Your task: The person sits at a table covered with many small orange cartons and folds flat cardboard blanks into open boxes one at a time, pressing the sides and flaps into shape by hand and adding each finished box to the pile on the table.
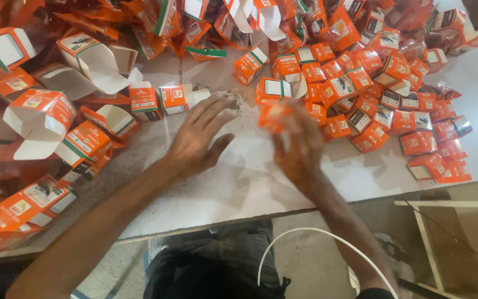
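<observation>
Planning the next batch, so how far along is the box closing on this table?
Done: a heap of closed small orange boxes lies on the white table. In hand: the right hand holds one small orange box, blurred; the left hand lies open beside it. Left: many open, unfolded boxes on the left.

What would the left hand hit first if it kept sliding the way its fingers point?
Probably the dark crumbs just past the left hand, then the small orange box beyond; depth is hard to judge.

Small closed orange boxes (385,105) heap far right on the white table (239,177); larger open orange-and-white cartons (45,119) crowd the left; one blurred orange box (274,116) sits centre.
</observation>
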